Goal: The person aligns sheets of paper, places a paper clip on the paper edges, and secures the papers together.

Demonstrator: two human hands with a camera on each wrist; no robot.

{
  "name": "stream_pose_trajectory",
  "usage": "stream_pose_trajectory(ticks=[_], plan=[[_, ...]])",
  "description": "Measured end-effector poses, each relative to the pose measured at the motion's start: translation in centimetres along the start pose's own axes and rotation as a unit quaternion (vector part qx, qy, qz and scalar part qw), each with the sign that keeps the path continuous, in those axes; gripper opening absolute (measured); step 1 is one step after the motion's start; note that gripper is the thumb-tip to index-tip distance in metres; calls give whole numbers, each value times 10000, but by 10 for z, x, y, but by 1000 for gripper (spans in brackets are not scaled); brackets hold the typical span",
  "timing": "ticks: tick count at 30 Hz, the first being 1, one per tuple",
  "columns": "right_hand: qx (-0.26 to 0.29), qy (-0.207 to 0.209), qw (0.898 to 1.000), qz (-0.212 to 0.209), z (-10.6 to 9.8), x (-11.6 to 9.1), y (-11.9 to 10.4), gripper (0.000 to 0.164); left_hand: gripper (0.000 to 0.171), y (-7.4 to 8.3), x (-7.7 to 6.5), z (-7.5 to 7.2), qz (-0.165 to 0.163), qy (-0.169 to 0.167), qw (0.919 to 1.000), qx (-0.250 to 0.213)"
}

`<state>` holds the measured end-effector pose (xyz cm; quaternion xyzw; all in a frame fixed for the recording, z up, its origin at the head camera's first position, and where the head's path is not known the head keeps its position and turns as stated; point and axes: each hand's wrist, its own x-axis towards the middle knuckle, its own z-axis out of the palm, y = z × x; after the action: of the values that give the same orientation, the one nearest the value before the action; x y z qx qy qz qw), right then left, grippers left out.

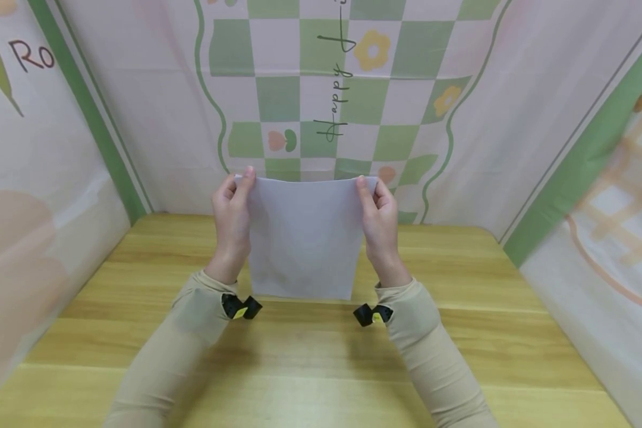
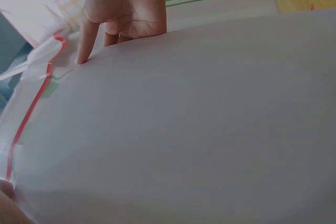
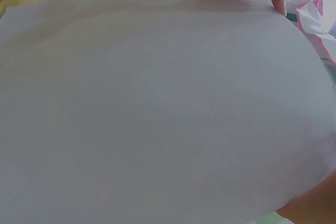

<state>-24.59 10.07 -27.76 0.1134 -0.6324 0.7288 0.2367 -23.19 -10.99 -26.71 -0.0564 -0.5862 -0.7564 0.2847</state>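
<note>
Sheet (image 1: 305,238), one, pale and plain on its visible face, hung by its top edge between two hands, over the middle of the table and before the backdrop; whether its lower edge met the wood could not be told.

Backdrop (image 1: 166,107): cloth on three sides, printed with green and white checks, flowers and borders.

Table (image 1: 310,368): yellowish wood grain.

Sleeves (image 1: 198,315) (image 1: 417,324): two, beige.

Sheet, handling: judged light and thin, limp enough to bow, as the slight dip along its top edge suggested; likely to crease or tear if pulled hard. Best taken at the two top corners, with an even, gentle pull.

Left hand (image 1: 232,217): thumb on the near face at the top left corner, remaining fingers bent behind; corner pinched.

Right hand (image 1: 381,223): the same pinch at the top right corner, its thumb and bent fingers closed on the edge.

Wrist cameras (image 1: 242,306) (image 1: 373,315): two, black, one per cuff.

Lettering: "Happy" (image 1: 331,98) ran sideways down the checks, the script above it not fully legible; "Ro" (image 1: 30,56) stood on the left cloth.

Labels (image 1: 240,312) (image 1: 376,317): yellow, one per camera, too small to read. No brand was made out.
</note>
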Motion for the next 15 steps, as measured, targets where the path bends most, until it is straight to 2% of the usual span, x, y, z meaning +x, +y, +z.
stream_pose_trajectory(ticks=[15], plan=[[-14, 77, 9999, -144, 2, -2, 1, 17, 33, -1, -1, -1, 34, 62, 9999, 95]])
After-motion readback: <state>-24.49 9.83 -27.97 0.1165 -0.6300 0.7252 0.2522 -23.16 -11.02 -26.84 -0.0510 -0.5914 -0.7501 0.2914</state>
